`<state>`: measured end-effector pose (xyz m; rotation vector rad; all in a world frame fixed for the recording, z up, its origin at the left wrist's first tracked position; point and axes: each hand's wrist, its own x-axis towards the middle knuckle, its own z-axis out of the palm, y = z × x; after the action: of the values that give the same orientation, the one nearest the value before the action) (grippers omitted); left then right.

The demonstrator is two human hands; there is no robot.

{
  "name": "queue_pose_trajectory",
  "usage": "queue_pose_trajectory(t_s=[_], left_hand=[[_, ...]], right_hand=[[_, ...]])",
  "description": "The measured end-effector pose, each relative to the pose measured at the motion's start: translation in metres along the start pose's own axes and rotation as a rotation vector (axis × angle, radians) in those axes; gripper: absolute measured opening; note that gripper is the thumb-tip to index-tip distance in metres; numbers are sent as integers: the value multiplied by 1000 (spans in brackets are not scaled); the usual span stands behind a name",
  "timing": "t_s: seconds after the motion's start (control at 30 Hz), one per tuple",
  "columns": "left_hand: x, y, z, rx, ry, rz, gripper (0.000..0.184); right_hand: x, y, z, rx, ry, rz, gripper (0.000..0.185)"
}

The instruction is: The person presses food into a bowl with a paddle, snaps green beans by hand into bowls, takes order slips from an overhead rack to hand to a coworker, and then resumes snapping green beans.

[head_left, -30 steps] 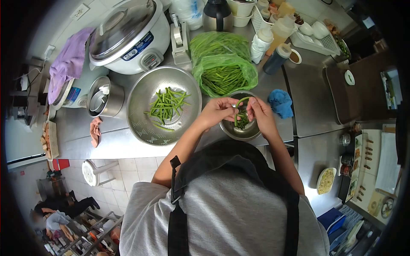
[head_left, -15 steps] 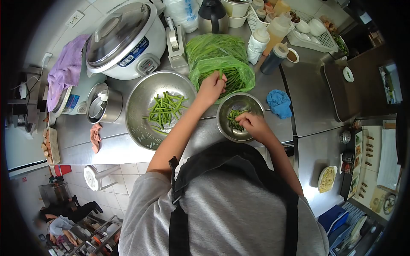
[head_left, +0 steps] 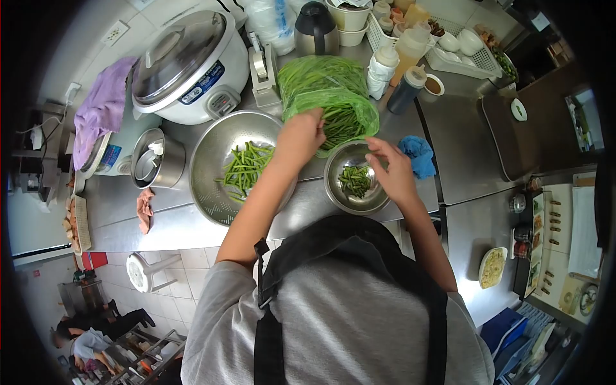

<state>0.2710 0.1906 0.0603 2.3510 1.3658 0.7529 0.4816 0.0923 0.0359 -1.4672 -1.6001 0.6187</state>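
Note:
My left hand is at the left side of the mouth of a green plastic bag full of long green beans. Its fingers are curled together, and what they hold, if anything, is hidden. Over the right rim of a small steel bowl, my right hand has its fingers stretched and apart, with nothing in them. Short bean pieces lie in that bowl. More cut beans lie in the large perforated colander on the left, partly behind my left forearm.
A rice cooker, a tape dispenser and a flask stand behind. Squeeze bottles and a sauce cup are at back right. A blue cloth lies right of the bowl. A steel pot stands left.
My right hand has lifted from the bean pieces to the bowl's right rim, its fingers spreading. My left hand has shifted left and slightly down along the bag's mouth.

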Motion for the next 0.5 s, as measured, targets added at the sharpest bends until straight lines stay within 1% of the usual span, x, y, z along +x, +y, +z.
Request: queue_pose_trajectory(t_s=[0.07, 0.17, 0.3, 0.4, 0.47, 0.5], left_hand=[[-7, 4, -29, -13, 21, 44, 17], [-16, 15, -59, -69, 7, 27, 21], [-27, 21, -71, -134, -13, -22, 24], [-36, 25, -71, -120, -34, -54, 25], [-36, 32, -69, -88, -32, -22, 24], [-33, 29, -65, -14, -6, 141, 24]], right_hand=[[8, -14, -1, -3, -10, -15, 33], [18, -28, 3, 15, -83, 9, 31], [22, -19, 15, 35, -176, 17, 24], [20, -27, 13, -9, -134, 41, 20], [14, -19, 20, 34, -108, 84, 19], [13, -14, 21, 46, -80, 96, 20]])
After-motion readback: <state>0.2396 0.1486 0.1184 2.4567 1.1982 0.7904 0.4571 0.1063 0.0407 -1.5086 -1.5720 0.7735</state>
